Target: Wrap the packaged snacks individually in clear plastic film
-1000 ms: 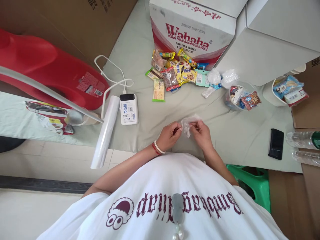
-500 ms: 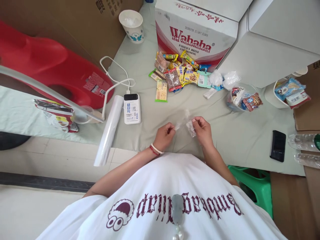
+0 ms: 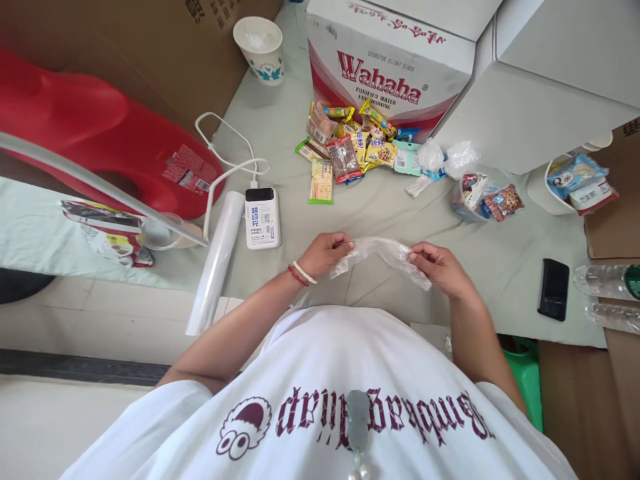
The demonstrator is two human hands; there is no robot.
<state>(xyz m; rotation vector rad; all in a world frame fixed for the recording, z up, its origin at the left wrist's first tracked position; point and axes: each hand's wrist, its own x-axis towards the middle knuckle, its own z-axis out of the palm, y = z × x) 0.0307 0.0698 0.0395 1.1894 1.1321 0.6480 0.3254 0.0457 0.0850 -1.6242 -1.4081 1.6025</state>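
Observation:
A crumpled strip of clear plastic film stretches in an arch between my two hands, over the near part of the cloth-covered table. My left hand, with a white bead bracelet and a red one at the wrist, pinches one end of it. The other end is pinched by my right hand, and a loose bit hangs below those fingers. Beyond the hands lies a pile of wrapped snacks, with crumpled clear plastic at its right side.
To the left are a film roll, a power bank with its cable, and a red jug. A paper cup and a Wahaha carton stand behind. On the right are snack tubs, a phone and plastic bottles.
My hands have moved apart, the right one going farther to the right. The bunched plastic film is now drawn out into a long strip between them.

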